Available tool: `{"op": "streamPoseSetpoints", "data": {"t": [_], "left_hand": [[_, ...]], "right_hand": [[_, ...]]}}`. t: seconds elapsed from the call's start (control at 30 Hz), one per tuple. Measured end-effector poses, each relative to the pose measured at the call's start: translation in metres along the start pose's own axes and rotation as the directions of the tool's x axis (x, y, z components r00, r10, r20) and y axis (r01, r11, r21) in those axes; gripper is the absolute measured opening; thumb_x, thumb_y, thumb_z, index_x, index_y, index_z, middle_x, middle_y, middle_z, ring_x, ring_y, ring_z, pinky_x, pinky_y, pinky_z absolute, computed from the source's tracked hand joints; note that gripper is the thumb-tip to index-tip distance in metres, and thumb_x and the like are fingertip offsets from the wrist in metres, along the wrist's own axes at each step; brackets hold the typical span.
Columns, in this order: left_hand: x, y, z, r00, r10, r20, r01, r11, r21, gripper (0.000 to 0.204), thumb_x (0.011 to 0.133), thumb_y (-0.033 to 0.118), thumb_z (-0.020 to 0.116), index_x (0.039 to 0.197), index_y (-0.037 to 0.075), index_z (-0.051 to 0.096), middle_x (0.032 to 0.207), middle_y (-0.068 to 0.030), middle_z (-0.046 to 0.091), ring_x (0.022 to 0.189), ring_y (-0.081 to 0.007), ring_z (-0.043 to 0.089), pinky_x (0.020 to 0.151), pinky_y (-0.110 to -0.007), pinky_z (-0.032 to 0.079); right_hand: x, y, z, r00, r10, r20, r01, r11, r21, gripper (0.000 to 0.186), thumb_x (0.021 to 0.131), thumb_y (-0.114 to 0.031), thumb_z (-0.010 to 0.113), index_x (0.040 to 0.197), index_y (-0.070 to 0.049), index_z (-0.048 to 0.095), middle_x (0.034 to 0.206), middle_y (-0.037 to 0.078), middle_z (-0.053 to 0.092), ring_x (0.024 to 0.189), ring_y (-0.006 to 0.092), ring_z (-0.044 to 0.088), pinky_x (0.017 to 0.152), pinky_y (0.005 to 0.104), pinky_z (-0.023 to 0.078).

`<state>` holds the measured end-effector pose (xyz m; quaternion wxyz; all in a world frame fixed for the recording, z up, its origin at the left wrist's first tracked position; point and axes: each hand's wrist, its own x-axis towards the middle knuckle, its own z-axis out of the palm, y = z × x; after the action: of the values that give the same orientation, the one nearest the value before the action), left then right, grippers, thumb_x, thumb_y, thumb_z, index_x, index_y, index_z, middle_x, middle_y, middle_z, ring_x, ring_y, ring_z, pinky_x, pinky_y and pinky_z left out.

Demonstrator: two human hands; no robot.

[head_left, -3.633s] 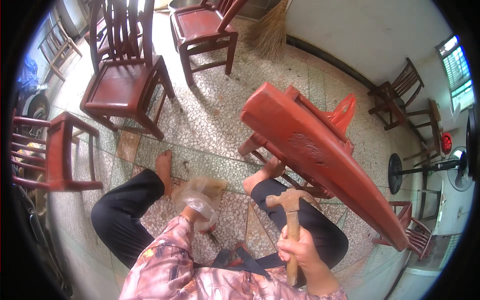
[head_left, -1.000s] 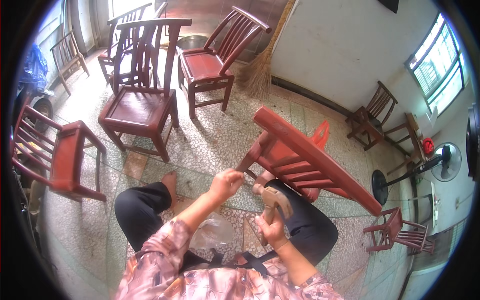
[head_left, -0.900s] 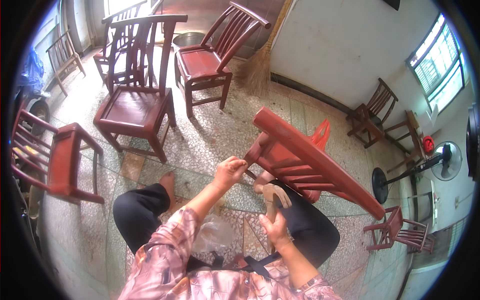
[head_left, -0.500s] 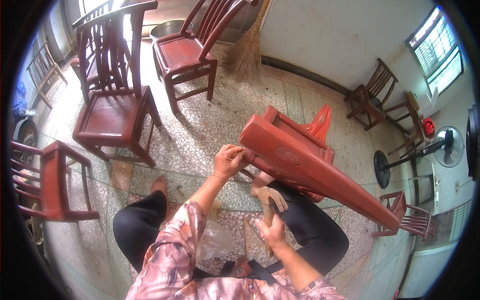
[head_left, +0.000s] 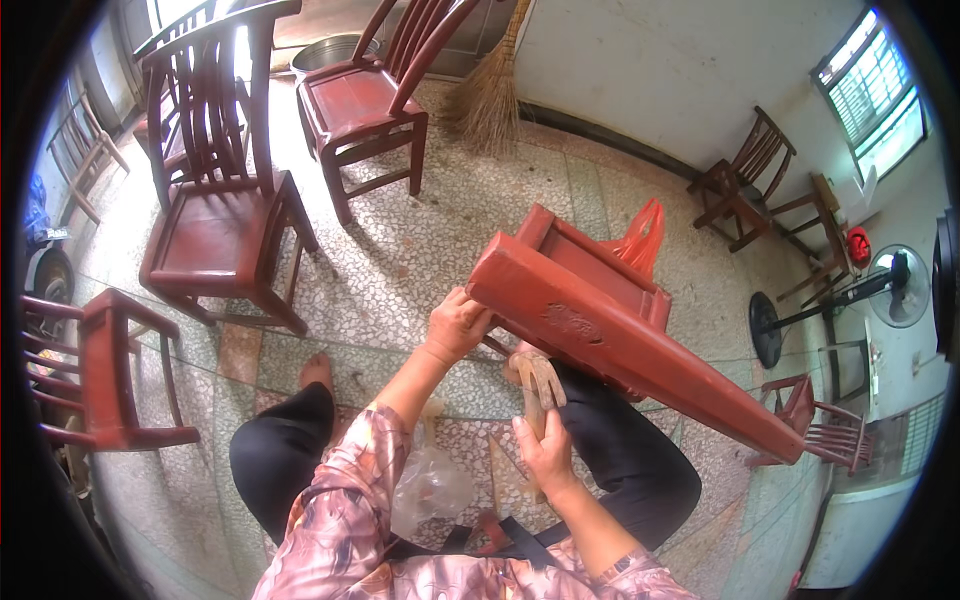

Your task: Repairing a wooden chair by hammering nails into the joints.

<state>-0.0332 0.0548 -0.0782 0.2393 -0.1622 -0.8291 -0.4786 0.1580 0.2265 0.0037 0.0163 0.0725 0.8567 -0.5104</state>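
A red wooden chair [head_left: 620,335] lies tipped across in front of me, slanting from upper middle to lower right. A carved pattern marks its broad top rail. My left hand [head_left: 460,322] is closed at the chair's near left end, its fingertips pressed together against the wood. Whatever lies between those fingers is hidden. In my right hand [head_left: 545,455] is a claw hammer [head_left: 540,382], gripped by its wooden handle. The rusty, forked head points up, below the chair and over my right leg.
Several red chairs stand left, including one nearby [head_left: 210,230] and another lying tipped [head_left: 110,370]. A straw broom [head_left: 490,100] leans on the wall. A red plastic bag [head_left: 640,240] is behind the chair. A clear bag [head_left: 430,490] lies between my legs. A fan [head_left: 895,285] stands right.
The hammer has tilted, its head turning upward so that the forked claw shows more. My left hand stays at the chair's end, its fingers slightly shifted. The view has moved slightly.
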Motion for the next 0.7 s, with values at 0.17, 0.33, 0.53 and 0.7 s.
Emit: {"op": "streamPoseSetpoints", "data": {"t": [0.17,0.33,0.53,0.7], "left_hand": [[0.0,0.004,0.0,0.998,0.043,-0.043,-0.045,0.998,-0.037,0.012,0.077,0.015,0.071,0.088,0.014,0.066,0.09,-0.0023,0.066,0.082,-0.0241,0.063,0.069,-0.034,0.053],[0.004,0.013,-0.006,0.998,0.065,-0.01,-0.064,0.995,0.082,0.009,0.076,0.014,0.07,0.084,0.014,0.066,0.084,-0.0007,0.063,0.08,-0.0228,0.062,0.065,-0.034,0.053],[0.006,0.021,-0.011,0.99,0.128,-0.064,-0.121,0.987,0.104,0.009,0.075,0.014,0.069,0.084,0.015,0.067,0.085,0.0003,0.063,0.082,-0.0218,0.062,0.065,-0.034,0.054],[0.005,0.03,-0.012,0.987,0.124,-0.104,-0.114,0.989,0.098,0.01,0.075,0.013,0.068,0.085,0.015,0.067,0.085,0.0005,0.062,0.082,-0.0215,0.062,0.065,-0.034,0.054]], "right_hand": [[0.012,-0.009,-0.002,0.999,0.031,-0.027,-0.03,0.998,0.054,0.034,0.086,-0.028,0.068,0.095,0.001,0.053,0.074,0.02,0.064,0.068,0.0381,0.064,0.062,0.0435,0.049],[0.012,-0.01,-0.003,1.0,-0.008,-0.018,0.008,1.0,-0.017,0.034,0.087,-0.027,0.066,0.099,0.002,0.053,0.072,0.018,0.065,0.068,0.0365,0.065,0.063,0.0427,0.051],[0.032,-0.051,-0.006,0.971,0.174,0.165,-0.181,0.983,0.029,0.047,0.089,-0.028,0.064,0.119,0.005,0.049,0.095,0.027,0.065,0.089,0.0429,0.064,0.076,0.0445,0.051],[0.054,-0.017,0.005,0.984,-0.173,0.051,0.176,0.983,-0.06,0.048,0.091,-0.027,0.06,0.125,0.006,0.047,0.108,0.029,0.062,0.098,0.0435,0.062,0.084,0.0453,0.049]]}}
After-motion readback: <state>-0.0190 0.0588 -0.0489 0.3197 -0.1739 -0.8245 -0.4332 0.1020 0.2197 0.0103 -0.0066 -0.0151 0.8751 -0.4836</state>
